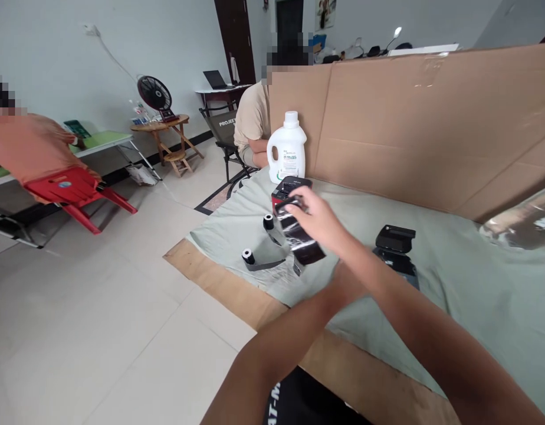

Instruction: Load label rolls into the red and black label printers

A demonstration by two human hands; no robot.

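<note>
My right hand (315, 215) reaches across the cloth with its fingers closed on a glossy black strip (299, 236), which hangs down toward the lower right. My left arm passes under the right forearm; my left hand (350, 278) is mostly hidden there, close to a black device with a raised lid (395, 239). Just behind the right hand stands a black and red device (291, 184), partly covered. Two small black rolls with white cores, one nearer (248, 256) and one farther (268, 222), lie left of the strip with tails partly unwound.
A white jug (290, 150) stands at the back before a tall cardboard panel (409, 124). At right lies a plastic-wrapped bundle (524, 218). Pale green cloth (489, 307) covers the table. Two people sit beyond, one by a red chair (69, 186).
</note>
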